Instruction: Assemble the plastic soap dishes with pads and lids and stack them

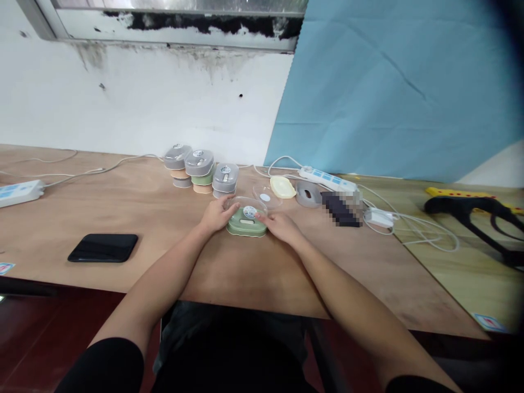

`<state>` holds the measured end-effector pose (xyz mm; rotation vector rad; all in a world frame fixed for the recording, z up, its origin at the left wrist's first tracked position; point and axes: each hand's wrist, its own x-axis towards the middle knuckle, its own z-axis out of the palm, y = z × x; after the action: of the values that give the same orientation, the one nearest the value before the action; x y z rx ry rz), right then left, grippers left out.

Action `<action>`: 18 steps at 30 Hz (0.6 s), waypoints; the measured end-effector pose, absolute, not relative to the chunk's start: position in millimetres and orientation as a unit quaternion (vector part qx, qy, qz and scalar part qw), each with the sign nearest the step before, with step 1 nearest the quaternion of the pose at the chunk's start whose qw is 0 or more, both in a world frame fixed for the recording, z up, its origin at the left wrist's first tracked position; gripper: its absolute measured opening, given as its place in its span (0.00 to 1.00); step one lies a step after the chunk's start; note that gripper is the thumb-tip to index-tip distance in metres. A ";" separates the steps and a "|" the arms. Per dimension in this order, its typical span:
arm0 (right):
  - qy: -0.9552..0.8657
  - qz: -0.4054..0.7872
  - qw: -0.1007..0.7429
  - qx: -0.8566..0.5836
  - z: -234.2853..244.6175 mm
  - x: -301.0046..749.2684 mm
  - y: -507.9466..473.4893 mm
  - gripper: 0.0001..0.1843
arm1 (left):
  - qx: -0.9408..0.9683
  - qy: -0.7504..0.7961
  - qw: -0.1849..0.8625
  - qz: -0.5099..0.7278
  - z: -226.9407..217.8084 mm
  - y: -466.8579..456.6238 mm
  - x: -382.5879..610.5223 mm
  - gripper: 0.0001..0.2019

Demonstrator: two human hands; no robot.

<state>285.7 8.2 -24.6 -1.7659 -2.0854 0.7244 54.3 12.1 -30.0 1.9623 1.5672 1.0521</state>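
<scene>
A green soap box (pixel 246 224) with a clear lid and a round white label sits on the wooden table in front of me. My left hand (pixel 219 213) grips its left side, thumb on top of the lid. From the right, my right hand (pixel 280 225) holds the other side, its thumb also on the lid near the label. Just behind lie a loose clear lid (pixel 273 201) with a white label, a pale yellow tray (pixel 283 187) and a grey box part (pixel 308 195).
Stacked lidded boxes (pixel 199 164) stand near the wall at the back left. A black phone (pixel 103 248) lies at left. Power strips (pixel 327 179) with white cables run along the back. A blurred-out dark object (pixel 341 209) and a white adapter (pixel 380 218) are at right.
</scene>
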 end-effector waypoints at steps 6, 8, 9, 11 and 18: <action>-0.722 0.258 0.153 -0.624 -25.5 287.2 8.7 0.32 | 0.724 0.564 0.206 0.339 -29.2 13.3 48.9 0.23; -0.723 0.257 0.159 -0.622 -26.5 287.7 8.8 0.32 | 0.736 0.561 0.203 0.321 -29.7 13.3 48.6 0.23; -0.725 0.256 0.163 -0.619 -27.0 288.0 8.8 0.32 | 0.741 0.560 0.200 0.313 -29.9 13.2 48.7 0.23; -0.729 0.256 0.167 -0.612 -27.6 288.6 8.7 0.32 | 0.748 0.556 0.200 0.302 -29.8 13.0 48.9 0.24; -0.729 0.260 0.181 -0.606 -28.1 292.9 11.7 0.33 | 0.788 0.517 0.218 0.254 -25.6 13.0 45.1 0.26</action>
<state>292.9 11.7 -28.1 -1.7119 -2.0599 0.7355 45.1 13.0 -25.6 2.1820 1.4312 0.7037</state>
